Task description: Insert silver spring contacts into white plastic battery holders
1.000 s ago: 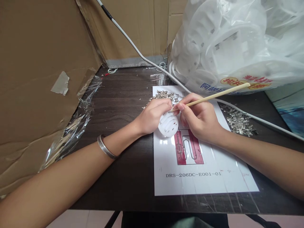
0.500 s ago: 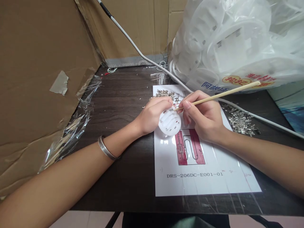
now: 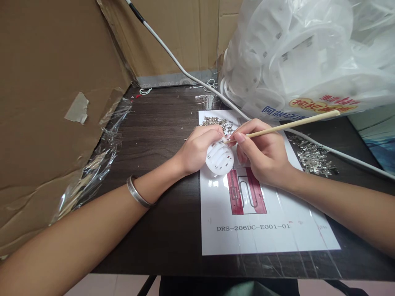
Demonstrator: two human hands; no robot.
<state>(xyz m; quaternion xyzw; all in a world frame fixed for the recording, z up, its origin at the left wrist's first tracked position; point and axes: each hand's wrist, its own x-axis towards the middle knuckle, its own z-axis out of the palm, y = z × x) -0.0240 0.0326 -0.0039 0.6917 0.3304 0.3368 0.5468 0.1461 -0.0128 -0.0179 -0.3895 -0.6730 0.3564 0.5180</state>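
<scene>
My left hand [image 3: 197, 149] is closed around a round white plastic part [image 3: 219, 159] with ribbed slots, held tilted just above a white instruction sheet [image 3: 262, 230]. My right hand [image 3: 265, 154] pinches a thin wooden stick [image 3: 290, 125] like a pen. The stick's tip touches the top edge of the plastic part, between my two thumbs. A silver bangle [image 3: 137, 192] sits on my left wrist.
Small metal clips lie in a pile behind my hands [image 3: 216, 121] and in another pile at the right [image 3: 313, 157]. A plastic bag of white round parts [image 3: 302, 57] fills the back right. A white cable [image 3: 173, 57] crosses the dark table [image 3: 160, 123]. Cardboard walls [image 3: 46, 102] stand left and behind.
The white part has been turned slightly in my left hand, and the stick's far end has shifted a little to the right. Both hands stay in the same spot.
</scene>
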